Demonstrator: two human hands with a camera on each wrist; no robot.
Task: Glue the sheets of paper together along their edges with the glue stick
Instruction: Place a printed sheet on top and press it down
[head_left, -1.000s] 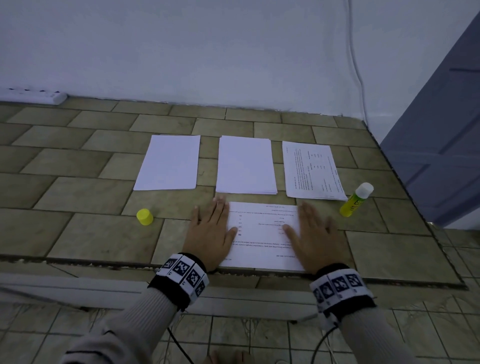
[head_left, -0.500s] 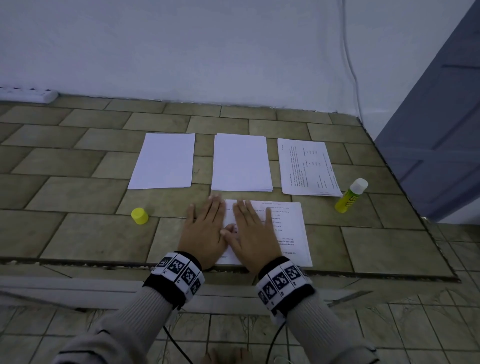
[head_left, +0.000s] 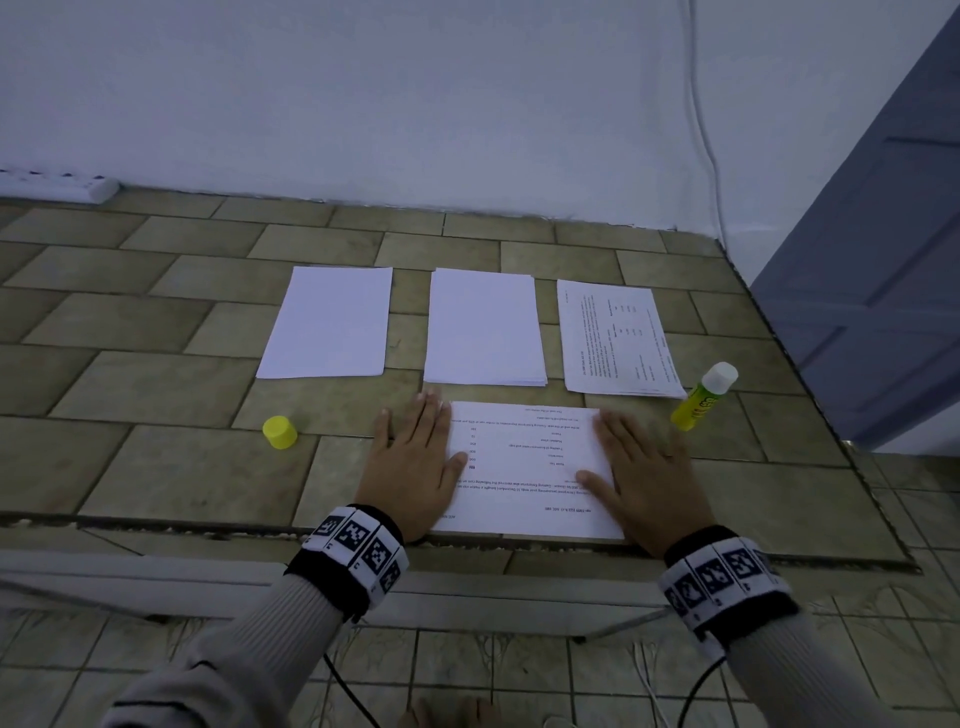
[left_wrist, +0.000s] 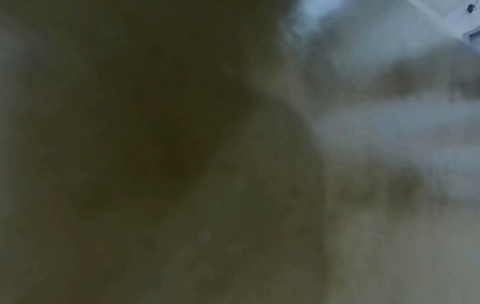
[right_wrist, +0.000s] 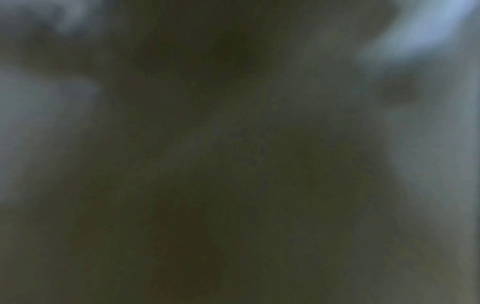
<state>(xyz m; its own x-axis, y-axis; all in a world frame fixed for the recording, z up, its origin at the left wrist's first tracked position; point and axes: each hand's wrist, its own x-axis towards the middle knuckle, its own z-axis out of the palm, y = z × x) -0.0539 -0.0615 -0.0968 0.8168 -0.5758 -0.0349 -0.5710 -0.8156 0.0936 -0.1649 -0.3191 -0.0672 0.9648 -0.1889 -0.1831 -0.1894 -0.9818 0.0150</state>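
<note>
Taking the printed sheet (head_left: 527, 467) at the near edge of the tiled counter (head_left: 130, 467) as the landmark: well to its left stands the small yellow cap (head_left: 279, 432), a squat plastic cylinder. Just beyond the sheet and to the left lies a blank white sheet (head_left: 327, 322), then a thin blank stack (head_left: 484, 327) straight beyond it, then another printed page (head_left: 615, 338) beyond and to the right, all flat and matte with their long sides running away from the person. The left hand (head_left: 413, 467) lies flat on the landmark sheet's left edge, fingers straight and close together, thumb on the paper. The right hand (head_left: 644, 483) presses flat on its right edge, fingers straight and slightly spread. The sheet looks like a glued pair being smoothed down, though the seam itself cannot be seen. The glue stick (head_left: 704, 397) lies uncapped just beyond the sheet's far right corner, its yellow tube tilted with the white end pointing away and to the right; the right hand is much the nearer, so that hand would likely reach forward for it. Both wrist views are dark blur.
</note>
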